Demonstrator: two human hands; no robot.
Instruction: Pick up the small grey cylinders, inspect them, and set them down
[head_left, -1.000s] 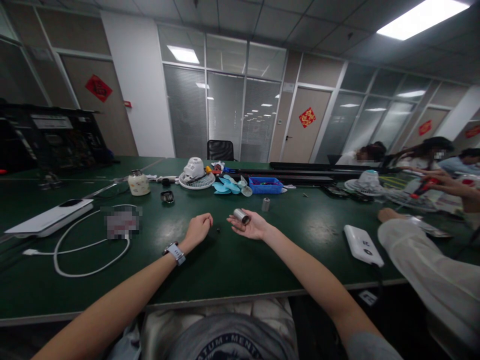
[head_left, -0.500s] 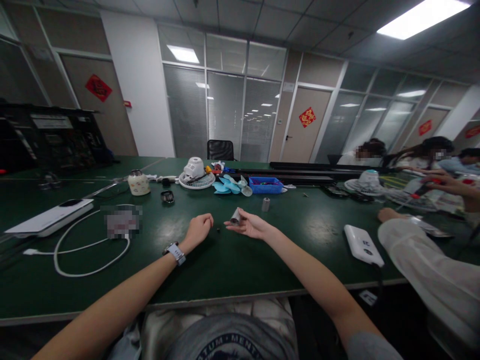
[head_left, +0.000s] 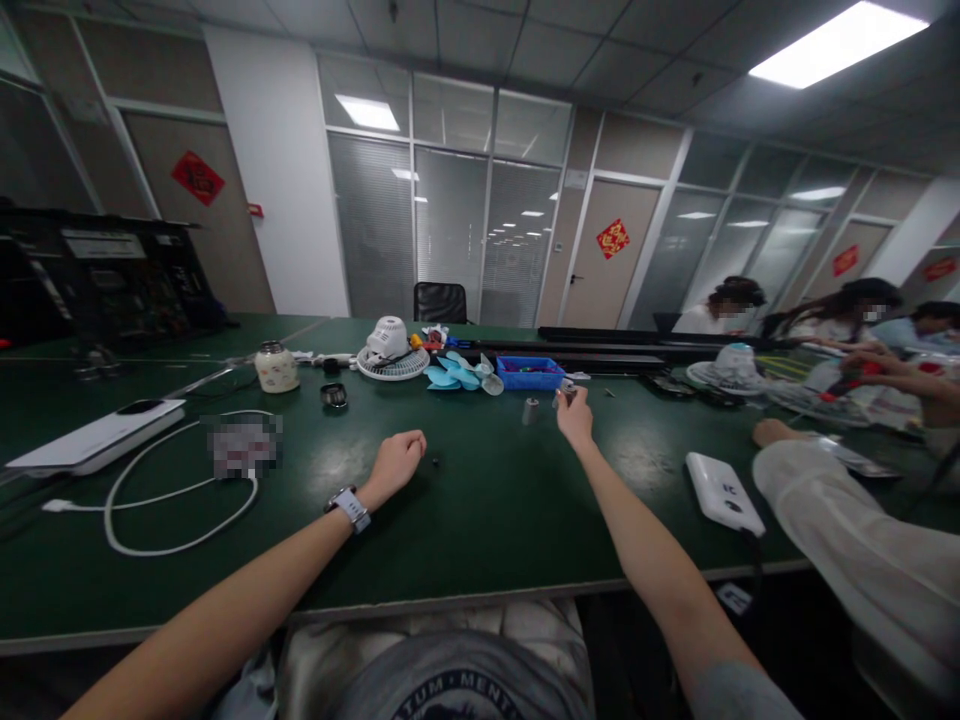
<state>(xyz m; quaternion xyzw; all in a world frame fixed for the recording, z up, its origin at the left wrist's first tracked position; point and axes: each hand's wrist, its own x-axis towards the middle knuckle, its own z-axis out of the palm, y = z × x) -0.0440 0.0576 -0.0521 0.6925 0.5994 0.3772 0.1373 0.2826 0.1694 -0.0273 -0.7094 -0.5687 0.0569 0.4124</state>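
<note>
**A:** What do we see nearest to us?

**B:** Both bare forearms reach over the green table (head_left: 465, 530). At 11 o'clock the left hand (head_left: 397, 460) rests on the tabletop with its fingers curled into a loose fist. We cannot tell whether it encloses anything. A wristwatch (head_left: 350, 506) sits on that wrist. A small dark part (head_left: 436, 461) lies on the table just beside the knuckles, at their 3 o'clock.

**A:** And the other hand?

**B:** The right hand (head_left: 576, 416) stretches farther out, toward 1 o'clock. Its fingertips are pinched narrow on a silver cylinder (head_left: 565, 393), which the fingers largely hide.

**A:** What do we note around the hands?

**B:** A grey cap (head_left: 530, 410) stands upright at the right hand's 9 o'clock, near it but apart. At 3 o'clock from the right forearm lies a white power bank (head_left: 724, 492), with a co-worker's white sleeve (head_left: 862, 540) beyond it. A white cable (head_left: 150, 500) loops at 9 o'clock from the left hand.

**A:** And farthest off?

**B:** At 12 o'clock we find a blue tray (head_left: 529, 371). To its 9 o'clock lie blue fan blades (head_left: 459, 374), then a white fan (head_left: 391, 348), then a cream jar (head_left: 276, 367).
</note>
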